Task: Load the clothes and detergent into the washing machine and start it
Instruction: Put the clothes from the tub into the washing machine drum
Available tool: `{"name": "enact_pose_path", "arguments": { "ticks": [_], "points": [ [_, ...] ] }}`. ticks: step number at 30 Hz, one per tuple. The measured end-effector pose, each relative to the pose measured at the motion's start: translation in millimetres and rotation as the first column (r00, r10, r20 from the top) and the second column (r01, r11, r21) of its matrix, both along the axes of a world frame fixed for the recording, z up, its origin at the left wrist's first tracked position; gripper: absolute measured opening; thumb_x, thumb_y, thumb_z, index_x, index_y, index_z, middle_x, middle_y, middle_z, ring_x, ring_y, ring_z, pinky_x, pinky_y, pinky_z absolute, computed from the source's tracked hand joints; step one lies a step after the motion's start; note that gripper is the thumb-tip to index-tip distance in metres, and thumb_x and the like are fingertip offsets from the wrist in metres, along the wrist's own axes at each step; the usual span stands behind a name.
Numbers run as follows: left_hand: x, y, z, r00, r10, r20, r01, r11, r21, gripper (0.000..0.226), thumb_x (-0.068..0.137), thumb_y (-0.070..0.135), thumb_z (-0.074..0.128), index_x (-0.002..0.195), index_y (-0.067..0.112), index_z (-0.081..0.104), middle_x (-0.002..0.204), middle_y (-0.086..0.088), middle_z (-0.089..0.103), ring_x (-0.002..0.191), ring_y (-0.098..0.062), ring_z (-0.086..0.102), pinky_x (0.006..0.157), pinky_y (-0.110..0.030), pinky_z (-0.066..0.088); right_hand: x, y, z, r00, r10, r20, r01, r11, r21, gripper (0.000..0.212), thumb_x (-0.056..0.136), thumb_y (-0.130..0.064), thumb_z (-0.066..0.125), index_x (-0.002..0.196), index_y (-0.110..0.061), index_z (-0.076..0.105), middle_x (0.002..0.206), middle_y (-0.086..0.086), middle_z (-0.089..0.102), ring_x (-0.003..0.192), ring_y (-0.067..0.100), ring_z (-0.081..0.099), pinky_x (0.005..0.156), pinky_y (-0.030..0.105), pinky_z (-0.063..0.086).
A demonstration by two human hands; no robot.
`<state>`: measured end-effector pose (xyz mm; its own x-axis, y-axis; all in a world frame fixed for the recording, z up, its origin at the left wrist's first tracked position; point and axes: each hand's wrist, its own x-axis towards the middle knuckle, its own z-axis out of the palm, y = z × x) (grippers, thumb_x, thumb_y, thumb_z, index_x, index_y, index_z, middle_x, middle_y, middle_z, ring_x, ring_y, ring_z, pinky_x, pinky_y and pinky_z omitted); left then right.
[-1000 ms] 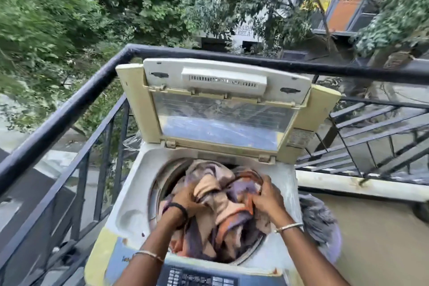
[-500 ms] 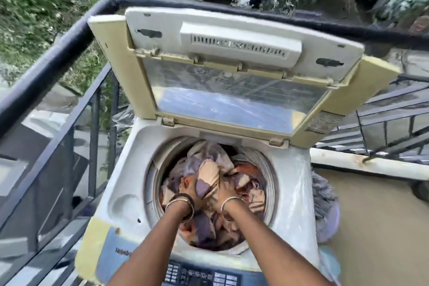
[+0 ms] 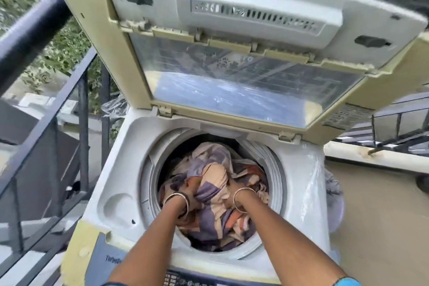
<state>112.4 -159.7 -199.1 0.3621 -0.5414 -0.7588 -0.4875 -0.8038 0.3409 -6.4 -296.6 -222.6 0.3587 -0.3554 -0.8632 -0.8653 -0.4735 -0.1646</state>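
Note:
A white top-loading washing machine [image 3: 120, 169] stands with its yellowed lid [image 3: 232, 53] raised upright. Its round drum holds a bundle of purple, beige and orange clothes [image 3: 216, 223]. My left hand [image 3: 190, 189] is pushed down into the cloth at the drum's left, fingers buried in folds. My right hand [image 3: 233, 193] is pressed into the cloth beside it, mostly hidden below the bangle at the wrist. Both hands grip the fabric. The control panel [image 3: 181, 278] shows at the bottom edge. No detergent is in view.
A black metal railing [image 3: 30, 30] runs along the left and behind the machine, with trees beyond. Grey cloth [image 3: 333, 188] bulges at the machine's right side under clear plastic. A tan floor [image 3: 383, 227] and a low ledge lie to the right.
My hands have sunk deeper into the drum, pushing the clothes down below the rim. My head has moved closer and lower over the machine.

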Motion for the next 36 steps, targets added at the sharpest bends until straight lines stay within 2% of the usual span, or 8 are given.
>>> {"name": "enact_pose_path", "arguments": {
  "ticks": [3, 6, 11, 15, 19, 21, 30, 36],
  "points": [
    [3.5, 2.5, 20.7, 0.999, 0.029, -0.015, -0.029, 1.0, 0.002, 0.086, 0.074, 0.052, 0.063, 0.146, 0.018, 0.032, 0.146, -0.008, 0.046, 0.131, -0.025, 0.047, 0.104, -0.028, 0.039, -12.3, -5.3, 21.6, 0.999, -0.01, 0.044, 0.013, 0.998, -0.065, 0.09, 0.066, -0.031, 0.08, 0.142, -0.022, 0.033, 0.132, 0.017, 0.057, 0.119, 0.037, 0.057, 0.098, 0.039, 0.049],
    [-8.0, -2.6, 50.8, 0.981, 0.174, 0.085, -0.165, 0.981, -0.103, 0.052, 0.085, 0.041, 0.063, 0.132, 0.02, 0.053, 0.127, -0.01, 0.063, 0.118, -0.028, 0.059, 0.09, -0.029, 0.046, -27.2, -8.7, 42.3, 0.969, -0.164, 0.187, 0.183, 0.979, -0.091, 0.059, 0.067, -0.042, 0.071, 0.122, -0.022, 0.058, 0.121, 0.016, 0.064, 0.109, 0.035, 0.063, 0.093, 0.04, 0.053],
    [-54.7, -14.1, 85.3, 0.935, 0.354, 0.006, -0.317, 0.844, -0.432, 0.025, 0.085, 0.021, 0.064, 0.11, 0.015, 0.068, 0.103, -0.008, 0.072, 0.096, -0.02, 0.069, 0.083, -0.026, 0.049, -64.2, -4.7, 101.2, 0.678, -0.4, 0.616, 0.586, 0.8, -0.126, 0.017, 0.077, -0.029, 0.063, 0.091, -0.027, 0.073, 0.096, -0.001, 0.075, 0.095, 0.023, 0.069, 0.083, 0.029, 0.054],
    [-114.2, -37.2, 107.6, 0.911, 0.411, 0.011, -0.293, 0.668, -0.684, 0.029, 0.073, 0.038, 0.053, 0.09, 0.022, 0.07, 0.082, 0.008, 0.069, 0.076, 0.001, 0.065, 0.077, -0.029, 0.054, -106.6, -12.5, 135.1, 0.561, -0.276, 0.781, 0.601, 0.785, -0.154, 0.016, 0.083, -0.028, 0.063, 0.092, -0.024, 0.074, 0.087, 0.0, 0.076, 0.087, 0.02, 0.07, 0.076, 0.03, 0.055],
    [-185.1, -69.0, 135.5, 0.86, 0.51, -0.007, -0.31, 0.512, -0.801, 0.01, 0.082, 0.005, 0.066, 0.089, 0.009, 0.072, 0.078, 0.003, 0.065, 0.066, 0.001, 0.057, 0.07, -0.007, 0.047, -167.1, -34.9, 140.2, 0.444, -0.282, 0.85, 0.605, 0.795, -0.053, 0.016, 0.08, -0.037, 0.059, 0.091, -0.03, 0.069, 0.079, 0.0, 0.075, 0.077, 0.018, 0.071, 0.07, 0.036, 0.058],
    [-221.7, -84.6, 142.1, 0.845, 0.524, -0.102, -0.38, 0.456, -0.805, 0.014, 0.083, 0.003, 0.063, 0.088, 0.013, 0.071, 0.074, 0.003, 0.068, 0.061, -0.003, 0.062, 0.069, -0.024, 0.054, -203.5, -48.9, 135.1, 0.414, -0.295, 0.861, 0.617, 0.786, -0.028, 0.021, 0.076, -0.044, 0.053, 0.092, -0.035, 0.064, 0.077, 0.0, 0.074, 0.074, 0.019, 0.071, 0.067, 0.041, 0.058],
    [-365.6, -146.7, 127.8, 0.899, 0.398, -0.186, -0.392, 0.538, -0.746, 0.015, 0.074, 0.04, 0.054, 0.079, 0.035, 0.068, 0.071, 0.006, 0.072, 0.069, -0.014, 0.07, 0.07, -0.042, 0.059, -378.3, -105.7, 110.7, 0.353, -0.438, 0.827, 0.743, 0.669, 0.037, 0.017, 0.073, -0.044, 0.05, 0.076, -0.035, 0.065, 0.065, -0.003, 0.071, 0.064, 0.02, 0.069, 0.065, 0.047, 0.058],
    [-407.0, -182.8, 116.5, 0.929, 0.338, -0.153, -0.342, 0.621, -0.706, 0.008, 0.077, 0.024, 0.062, 0.078, 0.025, 0.069, 0.069, 0.004, 0.071, 0.067, -0.015, 0.069, 0.069, -0.039, 0.059, -432.3, -136.9, 112.2, 0.297, -0.54, 0.787, 0.82, 0.567, 0.079, 0.013, 0.079, -0.024, 0.061, 0.071, -0.031, 0.069, 0.057, -0.003, 0.07, 0.054, 0.015, 0.069, 0.063, 0.043, 0.06]
  ]
}}
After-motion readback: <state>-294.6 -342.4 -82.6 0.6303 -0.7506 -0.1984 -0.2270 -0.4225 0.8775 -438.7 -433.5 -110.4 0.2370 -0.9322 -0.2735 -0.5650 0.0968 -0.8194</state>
